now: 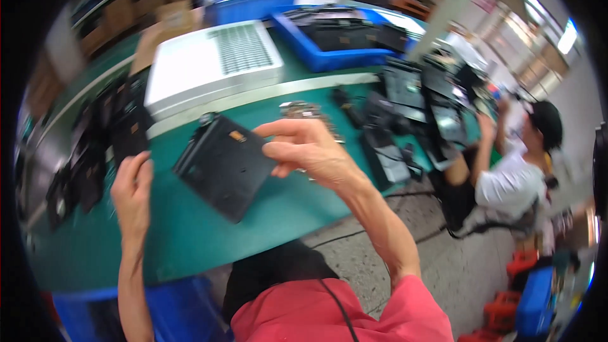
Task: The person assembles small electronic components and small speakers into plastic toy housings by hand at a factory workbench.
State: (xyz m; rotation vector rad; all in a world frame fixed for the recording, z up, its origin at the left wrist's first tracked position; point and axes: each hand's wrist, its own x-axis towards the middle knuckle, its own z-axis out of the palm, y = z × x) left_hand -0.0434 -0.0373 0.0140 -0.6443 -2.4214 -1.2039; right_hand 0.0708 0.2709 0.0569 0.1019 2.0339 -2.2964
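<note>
My right hand (pixel 310 152) pinches the right edge of a black, flat, squarish device (pixel 231 168) between thumb and fingers. The device is tilted over the green table; it has a small gold-orange label near its top and a thicker, ridged part along its far left side. To the left, my left hand (pixel 132 190) has its fingers curled at the near end of another black flat device (pixel 132 123), which carries a similar label. That one lies beside several more black units (pixel 88 158). A small pile of metal pieces (pixel 301 111) sits behind my right hand.
A white box with a grid top (pixel 190 66) stands on the green table (pixel 183 234). Behind it are a blue bin (pixel 247 5) and a blue tray (pixel 316 57) of black devices. Black parts (pixel 386 158) crowd the right. A person in white (pixel 506 183) sits there.
</note>
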